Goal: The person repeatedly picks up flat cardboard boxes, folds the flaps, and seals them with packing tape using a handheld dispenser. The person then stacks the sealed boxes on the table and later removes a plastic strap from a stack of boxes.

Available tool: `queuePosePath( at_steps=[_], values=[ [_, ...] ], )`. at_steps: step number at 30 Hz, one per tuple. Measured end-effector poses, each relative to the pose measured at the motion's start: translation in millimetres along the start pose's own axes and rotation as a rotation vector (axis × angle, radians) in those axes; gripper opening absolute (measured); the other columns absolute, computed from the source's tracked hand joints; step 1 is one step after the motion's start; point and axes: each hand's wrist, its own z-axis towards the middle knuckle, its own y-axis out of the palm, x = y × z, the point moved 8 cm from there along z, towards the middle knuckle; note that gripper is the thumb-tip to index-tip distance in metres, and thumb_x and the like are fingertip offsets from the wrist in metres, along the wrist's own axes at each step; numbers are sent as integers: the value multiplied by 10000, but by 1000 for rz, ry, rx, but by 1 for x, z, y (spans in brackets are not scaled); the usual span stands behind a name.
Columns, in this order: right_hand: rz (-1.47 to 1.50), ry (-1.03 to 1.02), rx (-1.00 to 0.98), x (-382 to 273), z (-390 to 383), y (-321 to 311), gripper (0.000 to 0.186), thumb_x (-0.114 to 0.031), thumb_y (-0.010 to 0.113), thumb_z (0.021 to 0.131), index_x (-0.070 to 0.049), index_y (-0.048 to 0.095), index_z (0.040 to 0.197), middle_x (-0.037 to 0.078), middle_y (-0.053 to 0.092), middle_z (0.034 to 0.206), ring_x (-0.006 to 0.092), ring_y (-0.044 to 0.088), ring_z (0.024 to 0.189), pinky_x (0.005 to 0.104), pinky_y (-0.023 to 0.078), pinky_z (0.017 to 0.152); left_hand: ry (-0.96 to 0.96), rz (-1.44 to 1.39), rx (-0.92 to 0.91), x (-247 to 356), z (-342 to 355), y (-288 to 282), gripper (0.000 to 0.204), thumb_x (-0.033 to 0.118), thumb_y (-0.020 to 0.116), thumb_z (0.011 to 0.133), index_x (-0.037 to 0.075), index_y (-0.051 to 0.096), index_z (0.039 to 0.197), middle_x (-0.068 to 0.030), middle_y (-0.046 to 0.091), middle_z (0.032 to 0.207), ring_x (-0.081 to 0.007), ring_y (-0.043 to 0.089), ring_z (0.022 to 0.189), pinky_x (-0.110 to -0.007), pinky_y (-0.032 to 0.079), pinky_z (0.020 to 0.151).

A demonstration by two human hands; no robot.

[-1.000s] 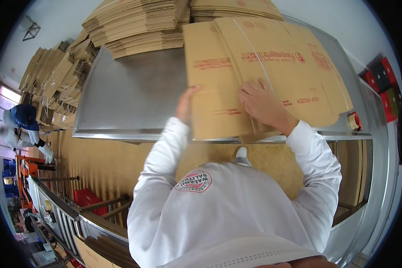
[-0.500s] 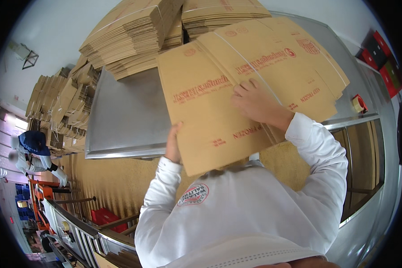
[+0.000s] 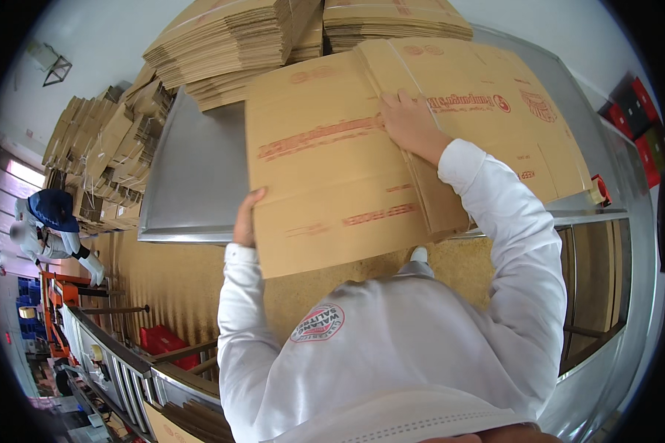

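In front of me a flattened cardboard box [image 3: 318, 177] with red printing is lifted off the pile, tilted, its near edge overhanging the steel table. My left hand [image 3: 247, 218] is closed on its left edge, thumb showing and the other fingers hidden behind the board. On the right side, my right hand [image 3: 412, 127] has bent fingers gripping the box by its folded edge. Under and right of it lies a bundle of flat boxes [image 3: 495, 125] with a pale strap across it.
Tall strapped stacks of flat boxes [image 3: 222, 55] stand at the table's [image 3: 192, 177] back. A tape dispenser [image 3: 600, 190] sits at the right. More cartons [image 3: 96, 148] are piled far left, near another person [image 3: 52, 225]. Red bins [image 3: 635, 111] stand far right.
The held box has shifted left, away from the strapped bundle, and its right fold has opened into view. Both hands have moved with it, the left one leftward.
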Motion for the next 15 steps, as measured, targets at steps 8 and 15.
queuePosePath(
  at_steps=[8,15],
  values=[
    [225,-3,-117,62,-31,24,324,-224,641,817,-103,571,1109,61,534,1140,247,489,1135,449,409,883,26,-54,317,32,-121,-170,690,525,583,822,40,479,1301,-166,592,1156,-306,608,1000,-433,531,833],
    [539,492,-188,135,-102,19,434,-248,584,869,-107,517,1275,130,569,1184,344,534,1139,453,433,952,92,-247,434,8,-203,-187,698,511,562,834,21,458,1321,-170,578,1195,-304,589,1061,-431,504,885]
  ],
)
